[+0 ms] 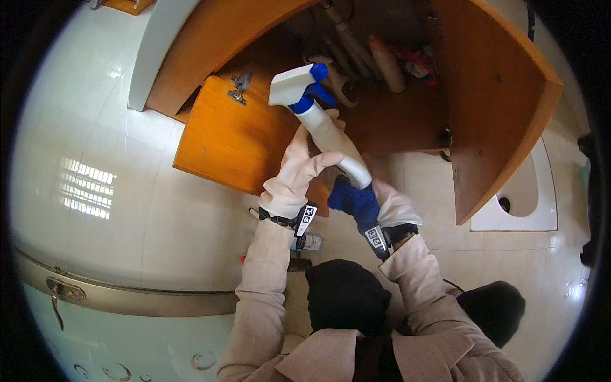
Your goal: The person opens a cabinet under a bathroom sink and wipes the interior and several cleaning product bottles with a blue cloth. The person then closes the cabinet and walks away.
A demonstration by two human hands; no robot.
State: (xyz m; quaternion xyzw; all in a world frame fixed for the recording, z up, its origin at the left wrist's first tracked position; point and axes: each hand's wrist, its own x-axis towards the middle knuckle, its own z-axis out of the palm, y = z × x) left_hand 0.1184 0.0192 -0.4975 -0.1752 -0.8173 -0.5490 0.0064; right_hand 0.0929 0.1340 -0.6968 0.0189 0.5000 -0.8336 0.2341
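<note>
A white spray bottle (331, 138) with a blue collar and trigger lies tilted in my left hand (305, 160), its sprayer head towards the cabinet. The thumb and fingers of that gloved hand wrap around the bottle's body. At the bottle's base, my right hand (389, 203), also in a pale glove, is with a fluffy blue cloth (357, 203); its fingers are mostly hidden behind the cloth and bottle. Both hands are in front of an open wooden cabinet (396, 124).
Two wooden cabinet doors (496, 105) (224, 143) stand open at either side. Inside are pipes (353, 38) and an orange-tipped bottle (387, 67). More bottles (308, 242) are on the tiled floor below my left wrist. A squat toilet (530, 191) lies at right, a door handle (57, 298) at lower left.
</note>
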